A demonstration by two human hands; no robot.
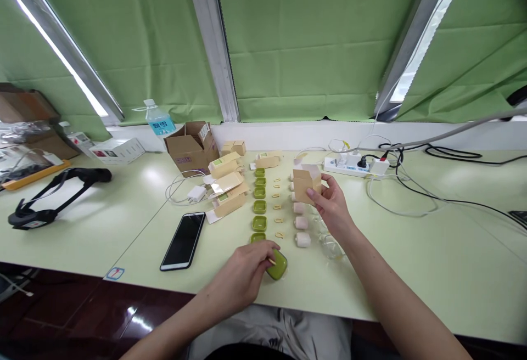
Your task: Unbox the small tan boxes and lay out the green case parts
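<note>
My right hand (334, 206) grips a small tan cardboard box (307, 184), raised over the table with its top flaps open. Near the table's front edge, my left hand (249, 272) is closed on a glossy green case (278, 265). A small pale bit shows at its fingertips, too small to name. Beyond that hand runs a column of green square dishes (259, 206). Beside them is a column of small yellow loops (278, 220). White, short cylinders (302, 240) form another column under the held box, and clear glass-like pieces (331, 247) lie beside my right forearm.
Several opened tan boxes (228, 198) lie left of the dishes, with a brown carton (192, 148) behind. A phone (183, 241), a white charger (196, 193) and a black headset (53, 198) are at left. A power strip (346, 166) and loose cables occupy the back right.
</note>
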